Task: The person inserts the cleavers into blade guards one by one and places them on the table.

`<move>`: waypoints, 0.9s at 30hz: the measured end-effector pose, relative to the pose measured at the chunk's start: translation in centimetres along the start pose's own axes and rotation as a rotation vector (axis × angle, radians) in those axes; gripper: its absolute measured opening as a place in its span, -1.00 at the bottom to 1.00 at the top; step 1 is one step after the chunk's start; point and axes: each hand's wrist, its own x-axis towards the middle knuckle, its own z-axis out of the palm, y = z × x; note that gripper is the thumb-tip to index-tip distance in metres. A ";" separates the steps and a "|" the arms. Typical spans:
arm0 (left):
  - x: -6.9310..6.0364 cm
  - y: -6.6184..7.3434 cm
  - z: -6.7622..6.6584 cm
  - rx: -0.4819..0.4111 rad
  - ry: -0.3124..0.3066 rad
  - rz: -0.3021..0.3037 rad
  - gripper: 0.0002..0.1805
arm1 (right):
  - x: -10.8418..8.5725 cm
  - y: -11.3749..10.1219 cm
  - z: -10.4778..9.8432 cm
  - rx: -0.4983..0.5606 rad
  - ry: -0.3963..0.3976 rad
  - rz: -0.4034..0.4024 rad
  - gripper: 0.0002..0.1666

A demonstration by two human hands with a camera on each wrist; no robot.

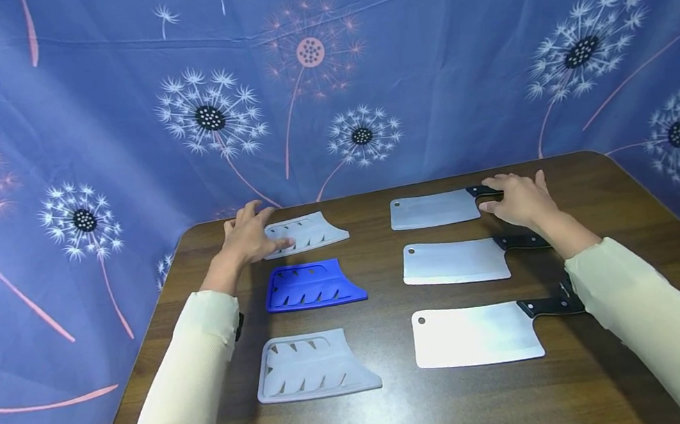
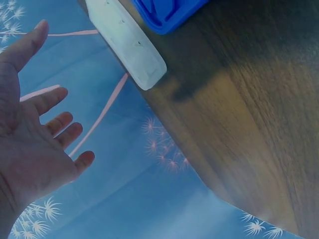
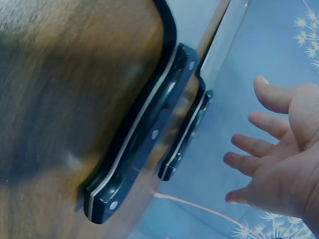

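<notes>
My left hand, fingers spread and slightly bent, hovers at the left end of the far white slotted blade guard. The left wrist view shows this hand apart from the guard. On the other side, my right hand is over the black handle of the far cleaver, partly hiding it. In the right wrist view its fingers are loosely bent and hold nothing, clear of the handle. A blue blade guard lies just nearer than the far white one.
Another white guard lies nearest on the left. Two more cleavers, a middle one and a near one, lie flat on the right, blades pointing left. All rest on a brown wooden table before a blue dandelion-patterned cloth.
</notes>
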 end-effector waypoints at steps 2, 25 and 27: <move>0.2 -0.2 0.1 0.005 -0.010 0.001 -0.02 | 0.2 0.2 0.2 0.006 0.045 -0.003 -0.32; 1.7 -0.5 1.3 0.042 -0.115 0.033 -0.02 | 1.7 1.0 0.8 0.003 0.108 0.022 -0.43; 1.7 -0.5 1.3 0.045 -0.119 0.032 -0.02 | 1.9 0.8 0.8 0.006 0.117 0.020 -0.43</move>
